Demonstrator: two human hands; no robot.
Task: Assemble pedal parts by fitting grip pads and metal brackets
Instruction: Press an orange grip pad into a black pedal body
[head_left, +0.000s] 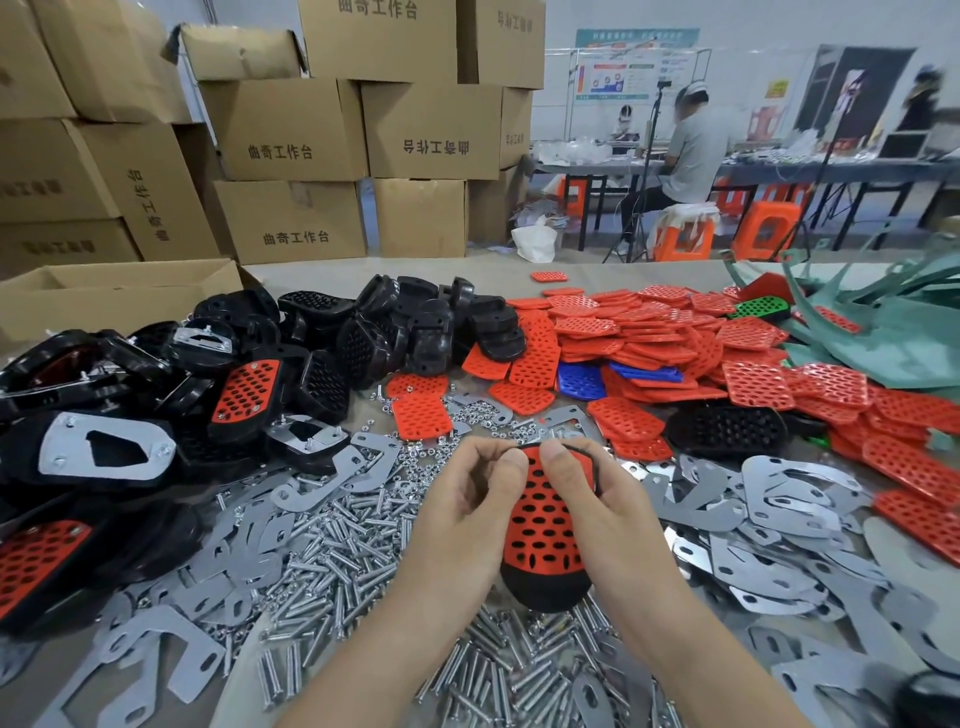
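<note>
I hold a black pedal body with a red perforated grip pad (545, 525) laid on its face, upright in the middle of the view. My left hand (467, 499) grips its left edge, thumb on the pad's top corner. My right hand (597, 493) grips the right side, thumb pressing the pad near the top. A heap of loose red grip pads (649, 332) lies behind to the right. Flat metal brackets (779, 499) lie scattered on the right and more brackets (332, 467) on the left. Bare black pedal bodies (415, 322) are piled at the back.
Loose bolts (332, 551) and small nuts (467, 415) cover the table under my arms. Finished pedals (104, 452) are stacked at the left. An open cardboard box (104, 291) stands behind them, green sheet scraps (872, 332) at the far right, stacked cartons and a seated person beyond.
</note>
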